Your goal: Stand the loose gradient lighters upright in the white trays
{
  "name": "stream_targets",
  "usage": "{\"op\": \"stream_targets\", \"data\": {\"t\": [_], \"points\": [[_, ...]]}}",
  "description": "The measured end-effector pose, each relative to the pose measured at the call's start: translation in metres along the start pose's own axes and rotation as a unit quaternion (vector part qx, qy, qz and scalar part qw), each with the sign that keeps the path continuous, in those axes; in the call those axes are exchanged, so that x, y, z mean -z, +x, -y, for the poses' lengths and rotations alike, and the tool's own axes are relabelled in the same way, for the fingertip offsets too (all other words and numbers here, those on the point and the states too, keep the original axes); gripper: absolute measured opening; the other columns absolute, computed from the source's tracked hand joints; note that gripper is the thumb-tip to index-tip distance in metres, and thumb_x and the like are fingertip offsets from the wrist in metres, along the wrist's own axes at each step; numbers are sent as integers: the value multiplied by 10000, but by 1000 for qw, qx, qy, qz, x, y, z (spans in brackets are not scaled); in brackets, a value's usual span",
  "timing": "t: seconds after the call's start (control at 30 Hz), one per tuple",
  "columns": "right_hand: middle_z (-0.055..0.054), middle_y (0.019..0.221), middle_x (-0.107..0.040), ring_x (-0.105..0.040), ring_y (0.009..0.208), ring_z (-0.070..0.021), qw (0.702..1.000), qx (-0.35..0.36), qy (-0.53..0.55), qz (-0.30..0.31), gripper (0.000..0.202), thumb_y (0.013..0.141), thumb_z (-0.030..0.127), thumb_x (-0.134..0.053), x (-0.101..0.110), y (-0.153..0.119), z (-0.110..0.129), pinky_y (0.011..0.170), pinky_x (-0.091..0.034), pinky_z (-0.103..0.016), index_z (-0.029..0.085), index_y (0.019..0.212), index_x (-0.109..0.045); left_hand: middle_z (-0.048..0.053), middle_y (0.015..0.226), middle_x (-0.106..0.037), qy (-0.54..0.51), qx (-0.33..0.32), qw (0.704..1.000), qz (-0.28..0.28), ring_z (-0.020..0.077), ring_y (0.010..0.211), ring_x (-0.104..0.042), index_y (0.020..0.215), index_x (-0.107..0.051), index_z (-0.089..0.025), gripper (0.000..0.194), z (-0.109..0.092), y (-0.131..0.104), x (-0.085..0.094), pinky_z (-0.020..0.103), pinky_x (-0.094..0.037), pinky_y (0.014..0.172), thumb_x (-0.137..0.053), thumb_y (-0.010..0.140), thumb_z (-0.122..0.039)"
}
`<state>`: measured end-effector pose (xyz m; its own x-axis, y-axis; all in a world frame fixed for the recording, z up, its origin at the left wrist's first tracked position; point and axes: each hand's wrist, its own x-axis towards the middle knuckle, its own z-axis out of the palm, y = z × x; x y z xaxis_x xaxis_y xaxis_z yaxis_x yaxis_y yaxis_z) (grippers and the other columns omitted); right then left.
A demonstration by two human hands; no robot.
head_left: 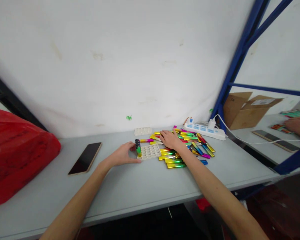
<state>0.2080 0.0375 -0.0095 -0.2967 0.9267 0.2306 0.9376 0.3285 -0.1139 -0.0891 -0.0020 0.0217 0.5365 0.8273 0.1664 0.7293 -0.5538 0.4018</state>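
A white tray with rows of round holes (150, 151) lies on the grey table in front of me. Several lighters (138, 150) with black tops and shiny green-yellow bodies stand upright along its left end. My left hand (125, 153) grips that end, thumb at the front corner and fingers behind. Right of the tray spreads a heap of loose metallic lighters (175, 165) in yellow, green, red, blue and purple. My right hand (170, 139) rests over the heap's left part with fingers stretched out; what its fingertips touch is partly hidden.
A second white tray (143, 131) lies by the wall. A phone (85, 158) and a red plastic bag (20, 153) are to the left. Behind the heap sits a white power strip (205, 130). A blue frame post (236, 66), cardboard box (250, 111) and another person's hand (297, 126) are right.
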Motion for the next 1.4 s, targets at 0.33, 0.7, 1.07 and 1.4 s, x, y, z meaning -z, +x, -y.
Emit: {"op": "stream_targets", "data": {"t": [0.33,0.7,1.07,1.4], "points": [[-190,1256,-642,-604,1209,-310,999,-40,-5,-10,339,1075,283,-413,8,5,-2,1062,-422,-491,129,1216,-680,79,950,-704,9,-5,1000,-1,277,835,-661,921,-677,-175,606,-1,0,2,372,-550,788,-836,603,-665],[-150,1116,-738,-676,1030,-251,975,-9,127,-180,318,1100,275,-336,21,6,4,1010,-410,-396,132,1247,-579,86,964,-700,10,-3,1000,6,282,855,-658,948,-681,-163,629,2,0,1,370,-545,798,-838,606,-668],[29,627,-555,-505,620,-146,915,-35,363,-174,462,941,579,-541,15,6,15,613,-355,-264,215,661,-492,78,953,-706,1,-6,1000,1,269,841,-651,927,-679,-173,603,1,-1,2,370,-545,790,-837,611,-662],[65,695,-505,-455,544,-121,840,31,534,-89,359,1013,571,-395,19,-6,52,546,-371,-237,236,965,-513,68,939,-706,-6,-10,1000,-5,261,831,-647,931,-687,-182,603,1,-1,1,362,-541,793,-841,604,-666]]}}
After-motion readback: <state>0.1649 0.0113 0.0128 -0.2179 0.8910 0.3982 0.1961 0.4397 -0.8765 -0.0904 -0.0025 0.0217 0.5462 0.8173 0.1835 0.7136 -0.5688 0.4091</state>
